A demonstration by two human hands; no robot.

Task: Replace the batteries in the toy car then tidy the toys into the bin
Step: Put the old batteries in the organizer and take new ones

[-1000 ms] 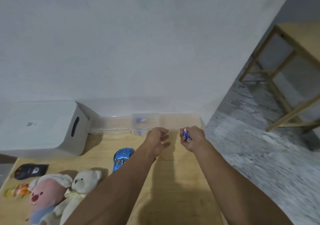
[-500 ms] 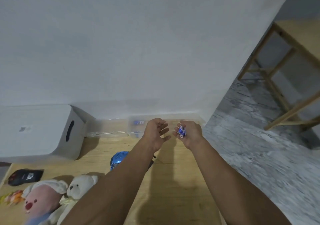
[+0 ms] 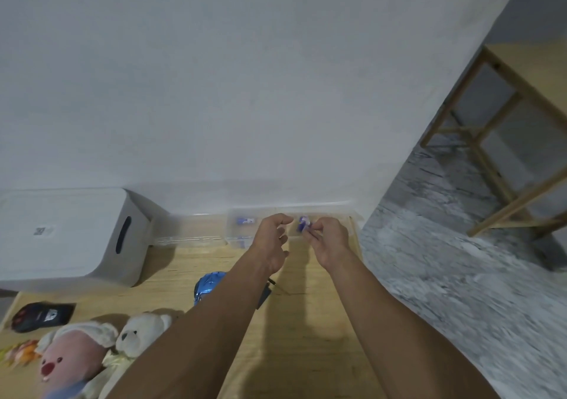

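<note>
The blue toy car (image 3: 208,285) lies on the desk (image 3: 306,337), partly under the left forearm. The left hand (image 3: 271,239) hovers loosely open, empty. The right hand (image 3: 329,239) pinches small blue batteries (image 3: 302,225): light, hard, slippery cylinders, probably best held across their sides.

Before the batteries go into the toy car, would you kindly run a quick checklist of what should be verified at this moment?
1. Batteries in hand: ok. The right hand pinches the blue batteries over the clear plastic tray.
2. Left hand free to help: ok. The left hand is open and holds nothing.
3. Toy car within reach: ok. The blue toy car lies on the wooden table, partly hidden by the left forearm.
4. Car's battery compartment open: cannot tell; it is not visible.
5. Battery count and polarity: cannot tell; too small and blurred.
6. Spare in tray: ok, a blue battery lies there.
</note>
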